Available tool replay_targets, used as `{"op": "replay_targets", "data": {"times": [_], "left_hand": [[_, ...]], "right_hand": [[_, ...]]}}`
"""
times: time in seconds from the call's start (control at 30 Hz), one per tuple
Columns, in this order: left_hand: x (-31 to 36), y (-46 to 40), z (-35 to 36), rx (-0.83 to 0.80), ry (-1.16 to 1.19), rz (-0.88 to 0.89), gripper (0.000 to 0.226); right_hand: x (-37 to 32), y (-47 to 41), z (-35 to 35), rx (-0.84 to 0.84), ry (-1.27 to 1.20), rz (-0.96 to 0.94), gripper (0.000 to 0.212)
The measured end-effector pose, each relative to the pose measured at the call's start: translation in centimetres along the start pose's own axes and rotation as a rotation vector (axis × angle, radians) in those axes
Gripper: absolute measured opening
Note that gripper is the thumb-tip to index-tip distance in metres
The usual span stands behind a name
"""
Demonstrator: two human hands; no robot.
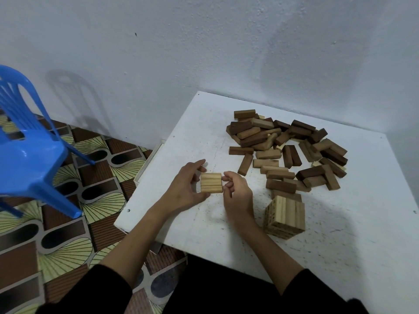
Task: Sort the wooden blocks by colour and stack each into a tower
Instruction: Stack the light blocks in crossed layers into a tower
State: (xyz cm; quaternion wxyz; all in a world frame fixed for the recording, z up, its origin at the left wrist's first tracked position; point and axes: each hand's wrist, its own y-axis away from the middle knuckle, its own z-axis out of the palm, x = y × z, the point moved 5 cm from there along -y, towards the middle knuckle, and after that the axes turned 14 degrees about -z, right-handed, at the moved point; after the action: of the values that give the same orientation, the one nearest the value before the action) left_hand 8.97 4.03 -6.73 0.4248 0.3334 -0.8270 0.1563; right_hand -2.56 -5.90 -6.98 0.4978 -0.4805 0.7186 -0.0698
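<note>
Pale wood, dry and stiff, fills the gap between both hands: the left hand [189, 185] curls thumb and fingers round the left edge of a small flat layer of light blocks [211, 182], while the right hand [235, 189] touches its right edge with loosely bent fingertips, whether pinching or only steadying I cannot tell. This layer sits on the white table [204, 234], toward its near left part. Such blocks look light, rigid and smooth-sided, likely to slide apart, so squeezing the row from both ends seems the sound hold. Right of the hands stands a finished-looking light tower [285, 217], square and neat. Farther off lies the mixed pile [288, 150] of tan and dark brown blocks, unsorted, with 1 blue chair [27, 141] far left.
</note>
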Motion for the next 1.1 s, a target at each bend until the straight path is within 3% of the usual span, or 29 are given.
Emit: {"op": "replay_targets", "data": {"times": [0.77,1.1], "left_hand": [[0.0,0.1,-0.3,-0.016,0.007,-0.098,0.082],[2.1,0.5,-2.3,0.052,0.156,-0.139,0.082]], "right_hand": [[-0.9,0.0,-0.3,-0.032,-0.005,0.035,0.036],[-4.1,-1.5,-0.6,-0.228,-0.156,0.128,0.056]]}}
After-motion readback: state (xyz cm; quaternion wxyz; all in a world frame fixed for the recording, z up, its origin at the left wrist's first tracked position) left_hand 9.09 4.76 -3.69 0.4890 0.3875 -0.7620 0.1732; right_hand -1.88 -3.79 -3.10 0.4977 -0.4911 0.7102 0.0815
